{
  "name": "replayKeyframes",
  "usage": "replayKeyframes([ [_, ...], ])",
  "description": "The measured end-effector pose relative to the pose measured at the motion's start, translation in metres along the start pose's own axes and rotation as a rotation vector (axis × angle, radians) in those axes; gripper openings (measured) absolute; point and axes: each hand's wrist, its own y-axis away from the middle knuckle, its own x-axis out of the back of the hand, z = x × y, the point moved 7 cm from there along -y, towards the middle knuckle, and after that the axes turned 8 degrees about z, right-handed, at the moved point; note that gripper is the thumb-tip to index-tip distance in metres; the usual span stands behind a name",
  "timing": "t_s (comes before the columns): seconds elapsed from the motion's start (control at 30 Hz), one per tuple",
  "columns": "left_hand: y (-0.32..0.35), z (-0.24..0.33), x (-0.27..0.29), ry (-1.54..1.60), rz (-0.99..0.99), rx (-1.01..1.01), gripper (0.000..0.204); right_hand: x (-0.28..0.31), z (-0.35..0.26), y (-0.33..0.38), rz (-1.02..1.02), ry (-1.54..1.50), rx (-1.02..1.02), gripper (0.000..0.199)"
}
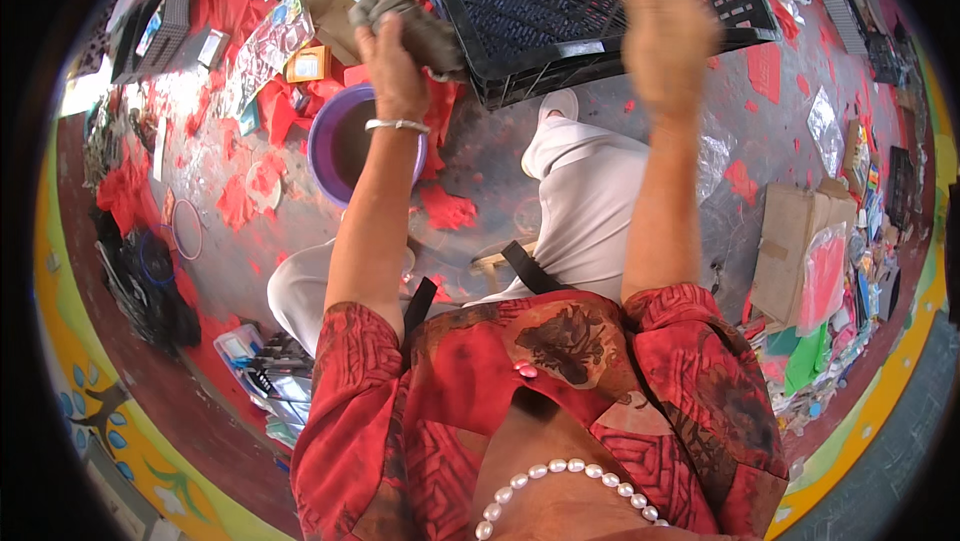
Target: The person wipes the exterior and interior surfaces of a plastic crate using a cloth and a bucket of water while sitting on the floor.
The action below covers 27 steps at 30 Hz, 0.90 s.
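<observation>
1 purple basin (330, 146) holds dark liquid below the cloth-gripping left hand (392, 61).

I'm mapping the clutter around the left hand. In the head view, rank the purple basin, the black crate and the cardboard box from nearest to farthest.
From the left hand:
1. Purple basin, just below it.
2. Black crate, to its right.
3. Cardboard box, far right.
</observation>
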Motion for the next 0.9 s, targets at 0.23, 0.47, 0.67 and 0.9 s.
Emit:
replayKeyframes([
  [0.23, 0.029, -0.048, 0.033, -0.265, -0.211, -0.030, 0.028, -0.070, 0.024, 0.073, -0.300, 0.240, -0.018, 0.041],
  [0.47, 0.110, -0.075, 0.113, -0.474, -0.069, 0.193, 0.028, -0.078, 0.003, 0.083, -0.288, 0.218, -0.087, 0.049],
  [0.67, 0.055, -0.087, 0.114, -0.015, 0.109, 0.372, 0.028, -0.086, -0.003, 0.084, -0.268, 0.109, -0.030, 0.051],
  [0.9, -0.007, -0.128, 0.129, -0.746, -0.027, -0.190, 0.027, -0.090, -0.018, 0.072, -0.187, 0.184, 0.063, 0.051],
])
